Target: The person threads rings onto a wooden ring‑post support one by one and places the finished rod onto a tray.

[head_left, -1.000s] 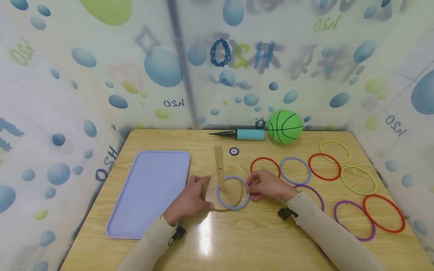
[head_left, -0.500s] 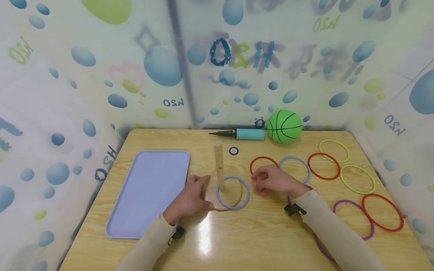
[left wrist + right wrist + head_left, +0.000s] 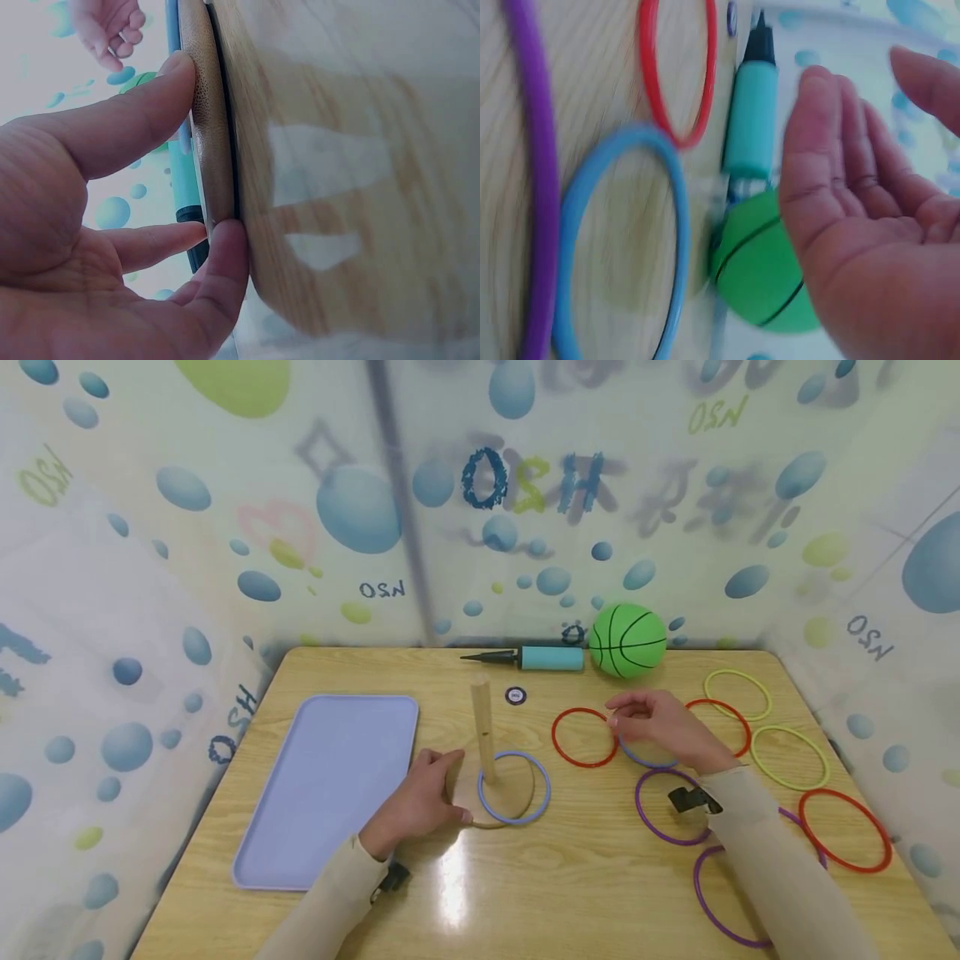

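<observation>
My left hand (image 3: 423, 797) grips the rim of a round wooden base (image 3: 214, 142), thumb on its top face and fingertips at its edge. From the base rises an upright wooden peg (image 3: 482, 722). Round the peg's foot lies a blue ring (image 3: 549, 789), reaching over the base's right side. My right hand (image 3: 663, 727) hovers over a second blue ring (image 3: 648, 764), partly covering it in the head view. In the right wrist view its fingers are nearly straight and hold nothing. A red ring (image 3: 585, 765) lies just left of that hand.
Purple rings (image 3: 671, 842), red rings (image 3: 847, 867) and yellow rings (image 3: 791, 787) spread over the table's right side. A lilac tray (image 3: 345, 777) lies at left. Along the back are a teal hand pump (image 3: 551, 658), a green ball (image 3: 628, 642) and a small disc (image 3: 516, 696).
My right hand has let go of the blue ring at the peg and moved right and away to the other blue ring. The left hand stays on the base.
</observation>
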`<state>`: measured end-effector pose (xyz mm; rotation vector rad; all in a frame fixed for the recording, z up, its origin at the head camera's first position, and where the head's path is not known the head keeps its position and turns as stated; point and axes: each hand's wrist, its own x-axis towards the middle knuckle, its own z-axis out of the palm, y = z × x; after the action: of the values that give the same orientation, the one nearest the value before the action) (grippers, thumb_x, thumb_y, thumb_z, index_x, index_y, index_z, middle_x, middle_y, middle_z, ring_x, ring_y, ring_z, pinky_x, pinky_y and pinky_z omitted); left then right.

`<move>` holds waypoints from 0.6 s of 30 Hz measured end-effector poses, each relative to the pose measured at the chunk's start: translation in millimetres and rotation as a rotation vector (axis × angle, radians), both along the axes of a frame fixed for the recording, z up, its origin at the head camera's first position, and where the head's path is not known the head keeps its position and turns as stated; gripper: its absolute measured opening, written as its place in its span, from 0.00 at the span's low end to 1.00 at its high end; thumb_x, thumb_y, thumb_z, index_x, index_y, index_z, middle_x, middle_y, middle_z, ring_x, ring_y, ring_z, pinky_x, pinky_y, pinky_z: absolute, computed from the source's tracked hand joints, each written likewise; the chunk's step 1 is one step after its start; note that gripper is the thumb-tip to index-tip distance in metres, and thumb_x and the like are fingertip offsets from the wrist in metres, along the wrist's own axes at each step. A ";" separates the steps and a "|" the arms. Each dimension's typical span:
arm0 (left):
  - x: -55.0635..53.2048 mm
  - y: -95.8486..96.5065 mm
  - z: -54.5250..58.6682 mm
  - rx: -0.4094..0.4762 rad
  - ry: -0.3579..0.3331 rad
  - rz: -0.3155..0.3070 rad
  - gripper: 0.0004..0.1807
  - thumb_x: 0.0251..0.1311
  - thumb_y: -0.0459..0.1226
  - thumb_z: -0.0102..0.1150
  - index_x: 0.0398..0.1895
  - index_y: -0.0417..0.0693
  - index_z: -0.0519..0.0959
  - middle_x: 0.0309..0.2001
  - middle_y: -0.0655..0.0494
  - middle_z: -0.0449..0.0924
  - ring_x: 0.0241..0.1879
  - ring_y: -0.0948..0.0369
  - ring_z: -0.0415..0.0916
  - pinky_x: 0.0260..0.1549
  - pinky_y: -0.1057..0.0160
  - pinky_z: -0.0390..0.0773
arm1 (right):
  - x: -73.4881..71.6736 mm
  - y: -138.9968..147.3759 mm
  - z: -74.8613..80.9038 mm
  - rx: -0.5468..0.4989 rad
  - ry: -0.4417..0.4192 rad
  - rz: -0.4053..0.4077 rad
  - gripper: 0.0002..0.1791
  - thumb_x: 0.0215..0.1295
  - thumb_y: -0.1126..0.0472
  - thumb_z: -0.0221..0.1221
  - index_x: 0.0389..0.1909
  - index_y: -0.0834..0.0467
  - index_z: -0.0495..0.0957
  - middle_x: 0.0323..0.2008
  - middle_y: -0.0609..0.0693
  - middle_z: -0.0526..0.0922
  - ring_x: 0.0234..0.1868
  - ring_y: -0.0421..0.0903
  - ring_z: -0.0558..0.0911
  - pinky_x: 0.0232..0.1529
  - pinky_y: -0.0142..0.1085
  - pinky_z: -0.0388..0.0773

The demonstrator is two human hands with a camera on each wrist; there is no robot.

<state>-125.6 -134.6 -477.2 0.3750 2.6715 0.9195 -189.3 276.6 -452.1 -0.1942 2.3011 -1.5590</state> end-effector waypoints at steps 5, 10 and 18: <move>0.7 -0.7 -0.1 0.003 0.004 -0.002 0.58 0.44 0.43 0.87 0.79 0.40 0.65 0.62 0.37 0.69 0.58 0.48 0.72 0.61 0.44 0.76 | -6.2 21.6 -3.4 0.038 0.073 -0.062 0.28 0.77 0.54 0.63 0.66 0.70 0.73 0.57 0.68 0.82 0.52 0.52 0.88 0.53 0.46 0.87; 0.4 -1.4 -1.2 -0.003 0.019 -0.001 0.58 0.45 0.42 0.87 0.79 0.41 0.66 0.62 0.37 0.70 0.58 0.47 0.73 0.61 0.44 0.76 | -12.7 36.4 -6.3 0.139 0.150 -0.098 0.28 0.77 0.52 0.63 0.66 0.68 0.75 0.58 0.64 0.83 0.49 0.46 0.87 0.50 0.41 0.87; 0.8 -0.4 -1.2 0.001 0.020 -0.004 0.57 0.45 0.42 0.87 0.80 0.41 0.65 0.61 0.37 0.70 0.58 0.47 0.72 0.61 0.45 0.76 | -17.8 51.2 -7.5 0.295 0.228 -0.115 0.25 0.77 0.51 0.63 0.64 0.64 0.78 0.55 0.61 0.85 0.48 0.39 0.83 0.43 0.31 0.82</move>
<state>-124.8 -135.0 -478.4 0.3916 2.6879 0.9202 -207.1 327.8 -459.6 -0.1738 2.7310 -1.2815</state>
